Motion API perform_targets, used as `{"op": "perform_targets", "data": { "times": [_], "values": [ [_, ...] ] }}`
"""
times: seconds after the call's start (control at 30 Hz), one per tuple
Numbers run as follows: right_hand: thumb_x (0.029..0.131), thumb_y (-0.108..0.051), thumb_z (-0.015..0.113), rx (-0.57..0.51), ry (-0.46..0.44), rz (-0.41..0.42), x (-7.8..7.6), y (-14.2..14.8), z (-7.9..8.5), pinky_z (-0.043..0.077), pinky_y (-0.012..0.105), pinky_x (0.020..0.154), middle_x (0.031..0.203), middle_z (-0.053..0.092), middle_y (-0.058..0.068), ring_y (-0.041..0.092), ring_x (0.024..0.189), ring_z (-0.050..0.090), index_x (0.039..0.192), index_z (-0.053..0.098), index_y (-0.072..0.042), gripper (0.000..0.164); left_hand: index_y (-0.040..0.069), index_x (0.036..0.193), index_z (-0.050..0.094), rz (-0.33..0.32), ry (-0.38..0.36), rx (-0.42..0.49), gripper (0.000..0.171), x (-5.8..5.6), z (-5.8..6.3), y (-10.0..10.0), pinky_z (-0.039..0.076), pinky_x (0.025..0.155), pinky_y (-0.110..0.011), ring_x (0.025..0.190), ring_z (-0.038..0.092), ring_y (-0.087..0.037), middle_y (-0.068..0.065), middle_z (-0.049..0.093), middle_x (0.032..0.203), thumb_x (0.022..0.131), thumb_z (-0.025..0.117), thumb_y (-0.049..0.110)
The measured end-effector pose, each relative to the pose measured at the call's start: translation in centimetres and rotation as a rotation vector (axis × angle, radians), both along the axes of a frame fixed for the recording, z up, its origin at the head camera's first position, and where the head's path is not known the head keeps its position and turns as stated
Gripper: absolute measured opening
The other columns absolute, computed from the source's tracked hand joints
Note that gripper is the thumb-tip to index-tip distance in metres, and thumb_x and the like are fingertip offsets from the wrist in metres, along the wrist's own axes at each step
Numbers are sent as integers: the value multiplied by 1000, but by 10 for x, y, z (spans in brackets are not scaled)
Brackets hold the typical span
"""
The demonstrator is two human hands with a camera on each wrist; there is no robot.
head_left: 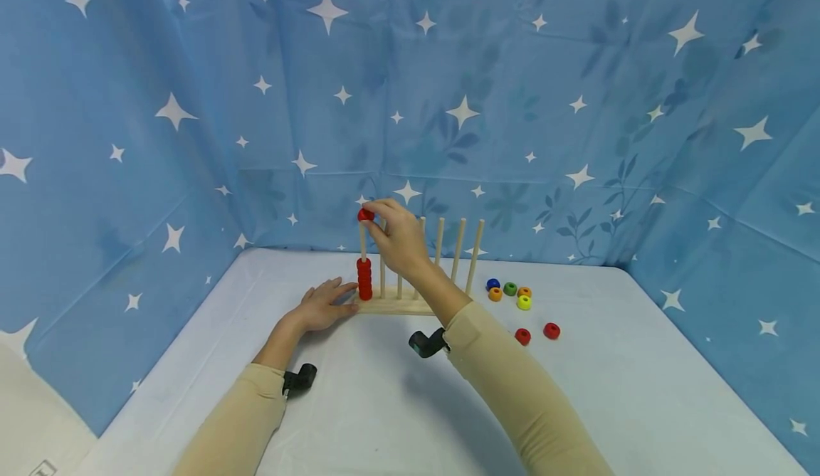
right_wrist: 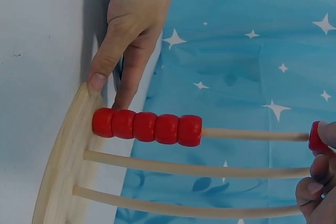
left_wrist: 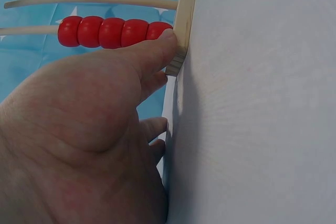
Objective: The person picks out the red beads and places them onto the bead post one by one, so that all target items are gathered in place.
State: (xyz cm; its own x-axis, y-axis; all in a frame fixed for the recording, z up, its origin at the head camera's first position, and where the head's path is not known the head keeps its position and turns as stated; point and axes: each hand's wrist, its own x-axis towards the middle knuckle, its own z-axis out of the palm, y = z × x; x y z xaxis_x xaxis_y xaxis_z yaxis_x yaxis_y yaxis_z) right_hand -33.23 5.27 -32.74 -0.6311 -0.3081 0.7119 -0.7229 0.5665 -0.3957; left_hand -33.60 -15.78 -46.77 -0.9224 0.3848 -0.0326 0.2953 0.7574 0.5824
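White tabletop (head_left: 359, 405), smooth, far corners rounded. Blue fabric (head_left: 551, 106) walls it in at the back and both sides — white four-point stars, darker leaf prints, some vertical folds. A pale surface (head_left: 38, 419) shows at the lower left edge.

Wooden base (head_left: 391, 307) stands near the back, a bit left of centre, with a row of upright rods (head_left: 458, 248). Leftmost rod (right_wrist: 252, 134) carries five red beads (head_left: 364, 279) stacked at the bottom.

Right grip (head_left: 400, 241) pinches a red bead (head_left: 366, 215) at the top of that rod; can't tell if it's threaded on. Left grip (head_left: 328, 305) is relaxed, fingers mostly straight — thumb and index finger touch the base's left end.

Loose on the tabletop, right of the base: blue bead (head_left: 492, 284), green bead (head_left: 510, 289), two orange beads (head_left: 495, 294) and yellow bead (head_left: 524, 303) close together; two more red beads (head_left: 552, 331) lie nearer the person, slightly apart. Beige sleeves (head_left: 525, 390), black wrist devices (head_left: 426, 344) on both arms.
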Motion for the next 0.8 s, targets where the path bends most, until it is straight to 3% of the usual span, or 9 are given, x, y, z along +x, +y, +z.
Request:
{"op": "perform_targets", "data": {
  "times": [0.8],
  "values": [
    [103,-22,68,67,-32,-75,-1,-5,5,51,27,65,132,69,3,13,69,58,133,72,-14,31,16,161,42,16,-17,-3,65,2,4,3,1,125,-71,159,11,-48,-24,22,171,105,59,43]
  ]
}}
